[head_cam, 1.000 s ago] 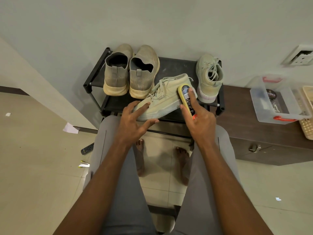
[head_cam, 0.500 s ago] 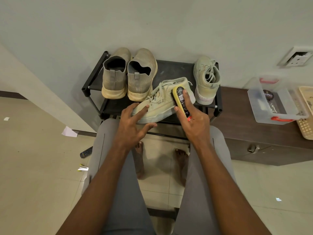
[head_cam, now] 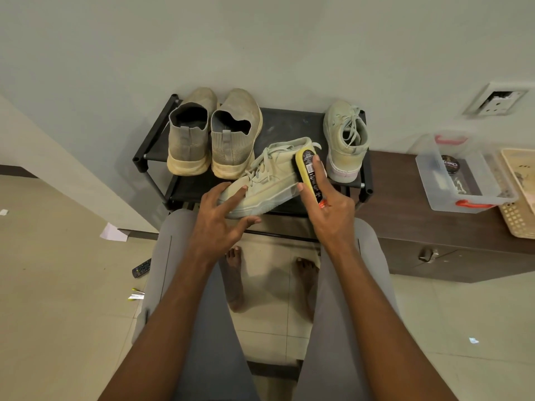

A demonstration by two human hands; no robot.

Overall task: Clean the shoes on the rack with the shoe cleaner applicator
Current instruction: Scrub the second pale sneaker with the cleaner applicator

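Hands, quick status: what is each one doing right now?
Left hand: open, straight fingers steadying the toe of the tipped sneaker.
Right hand: holding the shoe cleaner applicator against that sneaker's side.

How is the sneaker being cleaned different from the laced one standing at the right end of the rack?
The tipped sneaker lies on its side at the rack's front edge; the upright sneaker stands on its sole, toe toward the wall. The left hand steadies the tipped one while the applicator presses on it; the upright one is untouched. Both are pale green, laced.

Matt suede sneaker (head_cam: 269,180); knit slip-ons (head_cam: 214,140); clear plastic box (head_cam: 466,180).
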